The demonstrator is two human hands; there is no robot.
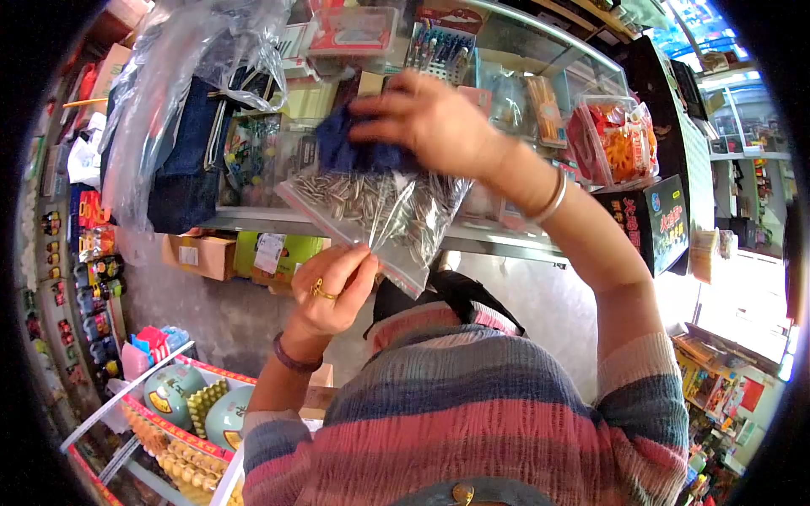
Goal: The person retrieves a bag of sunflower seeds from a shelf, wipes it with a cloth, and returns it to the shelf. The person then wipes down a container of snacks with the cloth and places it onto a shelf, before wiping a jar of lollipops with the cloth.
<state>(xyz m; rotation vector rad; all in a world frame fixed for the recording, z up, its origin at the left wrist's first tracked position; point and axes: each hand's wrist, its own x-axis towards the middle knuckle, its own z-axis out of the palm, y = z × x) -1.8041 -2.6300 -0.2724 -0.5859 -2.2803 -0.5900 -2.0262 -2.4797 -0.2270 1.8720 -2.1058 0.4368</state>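
My left hand [331, 288] pinches the near edge of a clear zip bag [354, 232]. Striped seeds that look like sunflower seeds [359, 198] fill the bag's far part, which lies against the front of the glass counter. My right hand [443, 126], a little blurred, is over the bag's far end, its fingers bent on a crumpled dark blue cloth [333, 143]. The cloth lies just beyond the seeds and hides part of the bag.
The glass counter [591, 42] carries a box of pens [439, 51], dark folded jeans [181, 160] under clear plastic and a red-orange packet [620, 139]. A black box [650, 219] stands at right. Cartons [198, 255] sit below; egg trays [181, 455] are at lower left.
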